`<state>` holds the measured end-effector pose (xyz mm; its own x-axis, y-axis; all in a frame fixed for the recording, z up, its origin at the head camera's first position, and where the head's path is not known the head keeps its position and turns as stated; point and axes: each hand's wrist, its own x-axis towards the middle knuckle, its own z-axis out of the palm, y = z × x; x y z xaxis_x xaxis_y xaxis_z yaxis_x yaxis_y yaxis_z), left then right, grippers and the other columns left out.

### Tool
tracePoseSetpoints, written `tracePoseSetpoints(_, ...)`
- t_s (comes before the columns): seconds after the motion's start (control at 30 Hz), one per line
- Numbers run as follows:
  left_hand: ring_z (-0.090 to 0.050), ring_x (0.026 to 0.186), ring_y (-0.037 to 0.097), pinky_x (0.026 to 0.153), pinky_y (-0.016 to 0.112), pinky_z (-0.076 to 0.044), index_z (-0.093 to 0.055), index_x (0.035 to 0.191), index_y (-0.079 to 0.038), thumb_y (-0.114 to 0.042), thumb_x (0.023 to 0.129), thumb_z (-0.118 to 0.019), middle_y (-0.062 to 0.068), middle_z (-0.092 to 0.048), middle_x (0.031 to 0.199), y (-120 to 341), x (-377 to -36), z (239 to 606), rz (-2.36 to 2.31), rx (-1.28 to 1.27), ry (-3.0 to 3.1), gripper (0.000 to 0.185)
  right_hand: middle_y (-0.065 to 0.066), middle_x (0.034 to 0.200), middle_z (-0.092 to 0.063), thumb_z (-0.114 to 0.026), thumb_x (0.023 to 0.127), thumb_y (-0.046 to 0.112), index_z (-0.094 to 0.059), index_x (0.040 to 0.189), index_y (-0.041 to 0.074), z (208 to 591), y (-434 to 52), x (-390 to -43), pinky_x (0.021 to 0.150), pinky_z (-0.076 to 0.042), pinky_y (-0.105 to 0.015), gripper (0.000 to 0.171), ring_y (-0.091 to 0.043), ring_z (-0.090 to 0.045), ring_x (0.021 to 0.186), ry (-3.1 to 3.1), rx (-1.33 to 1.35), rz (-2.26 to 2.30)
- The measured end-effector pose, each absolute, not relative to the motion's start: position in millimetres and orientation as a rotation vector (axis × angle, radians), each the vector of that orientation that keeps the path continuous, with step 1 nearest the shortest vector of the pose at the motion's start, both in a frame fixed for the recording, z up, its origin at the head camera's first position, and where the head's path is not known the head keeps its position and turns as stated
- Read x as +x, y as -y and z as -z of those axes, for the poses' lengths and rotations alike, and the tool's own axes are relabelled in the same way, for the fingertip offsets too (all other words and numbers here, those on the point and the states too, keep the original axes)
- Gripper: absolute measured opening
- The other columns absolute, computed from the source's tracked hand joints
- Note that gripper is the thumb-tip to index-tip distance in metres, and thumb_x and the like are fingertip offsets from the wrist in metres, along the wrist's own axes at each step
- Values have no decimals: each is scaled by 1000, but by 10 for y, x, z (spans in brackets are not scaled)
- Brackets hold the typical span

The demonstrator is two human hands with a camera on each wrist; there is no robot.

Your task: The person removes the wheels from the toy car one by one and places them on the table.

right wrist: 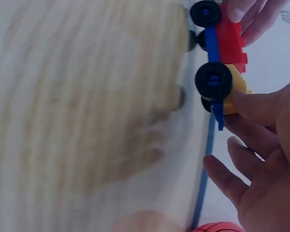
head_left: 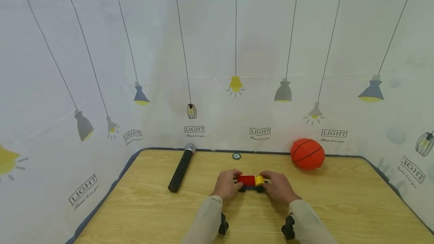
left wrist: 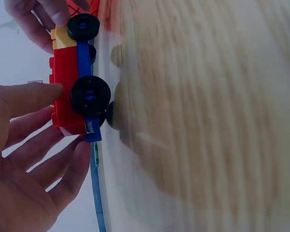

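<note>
A small toy block car (head_left: pixel 249 182), with red and yellow bricks on a blue base and black wheels, is held between both hands just above the table. My left hand (head_left: pixel 228 184) pinches the red brick (left wrist: pixel 70 92) at one end, thumb on the near side and fingers behind. At the other end, my right hand (head_left: pixel 278 187) pinches the yellow brick (right wrist: pixel 237 89) between thumb and forefinger, its other fingers spread loosely. In both wrist views the wheels show a gap above their reflections on the tabletop.
On the wooden table (head_left: pixel 152 214), a black microphone (head_left: pixel 181 170) lies to the left. Near the back edge is a small round chip (head_left: pixel 236 156). A red ball (head_left: pixel 307 154) with black lines sits at the back right. A lamp-printed sheet (head_left: pixel 210 48) surrounds the table.
</note>
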<state>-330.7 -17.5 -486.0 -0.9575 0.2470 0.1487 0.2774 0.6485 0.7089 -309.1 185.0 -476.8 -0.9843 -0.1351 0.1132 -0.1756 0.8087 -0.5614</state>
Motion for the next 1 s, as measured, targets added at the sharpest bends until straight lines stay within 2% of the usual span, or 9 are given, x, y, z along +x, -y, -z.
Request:
tracePoseSetpoints(0.27,-68,112,21,97,37,-57,-70,124,-9,-12,88,-77,7,-72,125,117,-3301,4831,1136,-662,2856,37,-15,123,-72,-70,90,3,-69,120,2,4574,-1817,-3080,103,-50,-54,30,-35,-65,118,2970,380,-830)
tracePoseSetpoints(0.67,-69,108,18,94,33,-58,-70,122,-10,-13,88,-77,6,-73,122,80,-3282,4819,1221,-781,2811,34,-13,117,-74,-70,90,1,-72,113,5,4306,-1825,-3121,103,-51,-53,24,-33,-67,115,3079,516,-827)
tracePoseSetpoints(0.8,-69,99,15,90,32,-59,-68,124,-14,-11,88,-77,8,-73,118,78,-3271,4813,1267,-742,2805,37,-13,120,-73,-66,93,4,-71,117,6,4264,-1803,-3145,103,-50,-54,25,-34,-66,117,3070,546,-846)
tracePoseSetpoints(1.0,-67,96,14,87,31,-60,-54,140,-20,-13,91,-74,8,-69,121,70,-3262,4795,1270,-717,2802,54,-16,129,-69,-63,97,10,-67,128,5,4247,-1810,-3168,104,-48,-56,32,-37,-63,122,3020,517,-860)
